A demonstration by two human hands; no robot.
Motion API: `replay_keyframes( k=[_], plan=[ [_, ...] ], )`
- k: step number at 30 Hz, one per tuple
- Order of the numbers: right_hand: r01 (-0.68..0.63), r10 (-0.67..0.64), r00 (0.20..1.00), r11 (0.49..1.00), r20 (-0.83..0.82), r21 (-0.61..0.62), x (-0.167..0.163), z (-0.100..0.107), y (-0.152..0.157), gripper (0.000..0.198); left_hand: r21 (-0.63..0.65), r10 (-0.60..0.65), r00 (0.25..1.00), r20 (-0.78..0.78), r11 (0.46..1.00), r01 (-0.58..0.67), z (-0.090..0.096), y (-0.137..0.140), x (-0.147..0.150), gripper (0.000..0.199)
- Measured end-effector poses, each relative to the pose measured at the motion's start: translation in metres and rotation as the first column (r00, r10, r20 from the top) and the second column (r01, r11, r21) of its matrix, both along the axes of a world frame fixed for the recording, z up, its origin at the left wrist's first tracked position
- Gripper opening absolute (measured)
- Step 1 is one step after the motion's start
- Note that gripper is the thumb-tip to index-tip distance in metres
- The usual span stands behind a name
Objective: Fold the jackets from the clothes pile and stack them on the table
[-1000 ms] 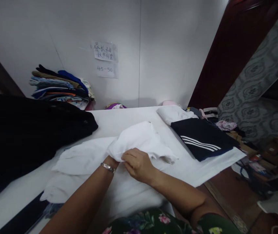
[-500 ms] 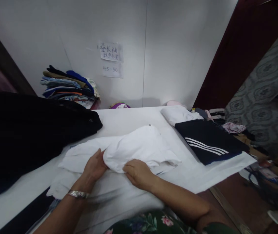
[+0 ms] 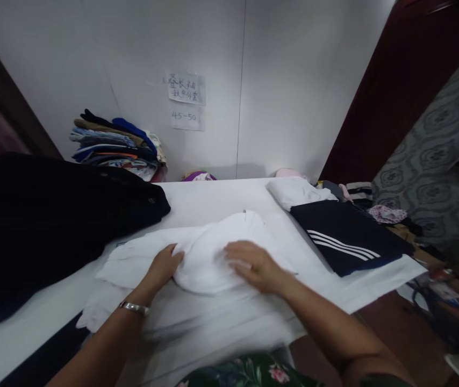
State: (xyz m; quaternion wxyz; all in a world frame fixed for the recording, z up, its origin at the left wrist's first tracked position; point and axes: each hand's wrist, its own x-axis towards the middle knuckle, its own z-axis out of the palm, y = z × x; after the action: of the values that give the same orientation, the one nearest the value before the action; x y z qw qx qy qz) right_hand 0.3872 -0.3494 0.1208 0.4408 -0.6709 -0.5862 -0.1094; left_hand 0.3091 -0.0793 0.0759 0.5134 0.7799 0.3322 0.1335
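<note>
A white garment [image 3: 213, 263], partly folded over on itself, lies in the middle of the table in front of me. My left hand [image 3: 167, 263] is at the left end of the folded part, with its fingers closed on the fabric edge. Over the top of the fold is my right hand [image 3: 253, 263], fingers spread and slightly blurred, palm toward the cloth. More white fabric [image 3: 197, 322] hangs in soft folds toward my body, below both hands.
A black garment [image 3: 52, 215] covers the table's left side. At right lie a folded dark garment with white stripes [image 3: 342, 231] and a folded white one [image 3: 298, 191]. Stacked clothes [image 3: 116, 142] stand at the back left, under a wall with paper notes [image 3: 187, 102].
My right hand has left the near edge of the white garment and moved up and right over its top, its fingers opening. My left hand stays at the left end of the fold.
</note>
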Motion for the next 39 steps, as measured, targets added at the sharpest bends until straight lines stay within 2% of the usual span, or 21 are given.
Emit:
replay_keyframes(
  k=[2, 4, 7, 10, 12, 14, 16, 19, 21, 24, 25, 26, 29, 32, 35, 37, 39],
  plan=[
    [0.139, -0.138, 0.988, 0.990, -0.066, 0.008, 0.043, 0.012, -0.009, 0.023, 0.269, -0.009, 0.996, -0.094, 0.963, 0.034, 0.010, -0.002, 0.000, 0.038],
    [0.273, -0.281, 0.946, 0.959, -0.158, -0.074, 0.088, 0.014, -0.009, 0.023, 0.431, -0.027, 0.995, -0.095, 0.900, 0.066, 0.022, -0.007, 0.004, 0.046],
    [0.344, -0.398, 0.879, 0.910, -0.263, -0.230, 0.141, -0.001, 0.004, 0.028, 0.479, -0.106, 0.994, 0.009, 0.874, 0.089, 0.031, -0.018, 0.019, 0.040],
    [0.315, -0.421, 0.850, 0.888, -0.317, -0.336, 0.165, -0.018, 0.021, 0.036, 0.442, -0.158, 0.987, 0.033, 0.888, 0.127, 0.027, -0.028, 0.039, 0.032],
    [0.286, -0.421, 0.844, 0.877, -0.332, -0.385, 0.169, -0.026, 0.027, 0.037, 0.476, -0.203, 0.975, -0.092, 0.851, 0.222, 0.024, -0.032, 0.049, 0.032],
    [0.267, -0.418, 0.843, 0.871, -0.338, -0.412, 0.169, -0.030, 0.027, 0.035, 0.526, -0.246, 0.937, -0.247, 0.779, 0.342, 0.024, -0.035, 0.052, 0.034],
    [0.252, -0.411, 0.836, 0.877, -0.364, -0.410, 0.167, -0.032, 0.024, 0.036, 0.567, -0.276, 0.907, -0.318, 0.711, 0.415, 0.028, -0.035, 0.049, 0.036],
    [0.225, -0.393, 0.840, 0.879, -0.373, -0.420, 0.165, -0.033, 0.020, 0.045, 0.661, -0.239, 0.926, -0.292, 0.649, 0.376, 0.036, -0.028, 0.041, 0.043],
    [0.234, -0.419, 0.869, 0.817, -0.262, -0.527, 0.164, -0.035, 0.023, 0.048, 0.690, -0.176, 0.922, -0.344, 0.619, 0.375, 0.035, -0.020, 0.040, 0.047],
    [0.308, -0.482, 0.874, 0.639, -0.055, -0.705, 0.164, -0.040, 0.036, 0.048, 0.609, -0.123, 0.849, -0.514, 0.645, 0.462, 0.021, -0.007, 0.047, 0.044],
    [0.325, -0.497, 0.868, 0.597, -0.020, -0.734, 0.164, -0.042, 0.041, 0.048, 0.580, -0.120, 0.826, -0.551, 0.656, 0.483, 0.017, -0.004, 0.050, 0.041],
    [0.331, -0.503, 0.864, 0.577, -0.006, -0.747, 0.164, -0.044, 0.044, 0.048, 0.566, -0.120, 0.814, -0.569, 0.660, 0.493, 0.013, -0.002, 0.052, 0.040],
    [0.328, -0.493, 0.870, 0.584, -0.004, -0.743, 0.161, -0.048, 0.044, 0.043, 0.573, -0.121, 0.817, -0.564, 0.655, 0.493, 0.013, -0.001, 0.051, 0.041],
    [0.372, -0.502, 0.865, 0.618, 0.016, -0.692, 0.158, -0.051, 0.036, 0.048, 0.651, -0.090, 0.867, -0.489, 0.623, 0.432, 0.022, -0.002, 0.048, 0.045],
    [0.427, -0.525, 0.847, 0.578, 0.083, -0.695, 0.157, -0.054, 0.035, 0.053, 0.672, -0.068, 0.871, -0.487, 0.608, 0.423, 0.019, -0.001, 0.053, 0.043],
    [0.437, -0.525, 0.843, 0.544, 0.116, -0.716, 0.156, -0.057, 0.039, 0.055, 0.620, -0.078, 0.832, -0.549, 0.630, 0.468, 0.011, 0.000, 0.059, 0.039],
    [0.446, -0.520, 0.844, 0.540, 0.134, -0.714, 0.155, -0.061, 0.042, 0.054, 0.588, -0.087, 0.810, -0.579, 0.644, 0.489, 0.004, 0.002, 0.064, 0.036]
  ],
)
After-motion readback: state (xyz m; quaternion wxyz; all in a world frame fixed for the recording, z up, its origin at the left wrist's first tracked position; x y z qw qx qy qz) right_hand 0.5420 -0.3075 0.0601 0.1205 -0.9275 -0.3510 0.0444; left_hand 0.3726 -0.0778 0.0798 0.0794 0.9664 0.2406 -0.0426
